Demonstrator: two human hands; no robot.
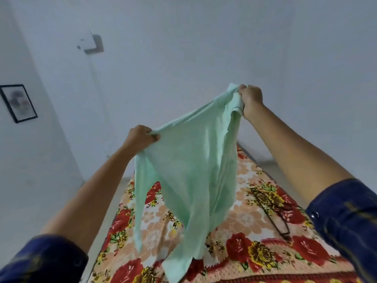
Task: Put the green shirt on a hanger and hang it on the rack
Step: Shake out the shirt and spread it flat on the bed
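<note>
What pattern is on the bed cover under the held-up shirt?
Floral: large red and yellow flowers on a cream and peach ground, on the bed cover, in the head view.

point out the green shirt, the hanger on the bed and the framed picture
pale green cloth shirt (pixel 191 170), head view, middle of the hanging body
dark hanger (pixel 274 216), head view, its arm lying on the floral bedspread
black-framed picture (pixel 18 103), head view, its glass centre

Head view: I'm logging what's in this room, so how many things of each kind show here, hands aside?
Green shirt: 1
Hanger lying on the bedspread: 1
Floral bedspread: 1
Framed picture on the wall: 1
Wall box: 1
Total: 5
</note>
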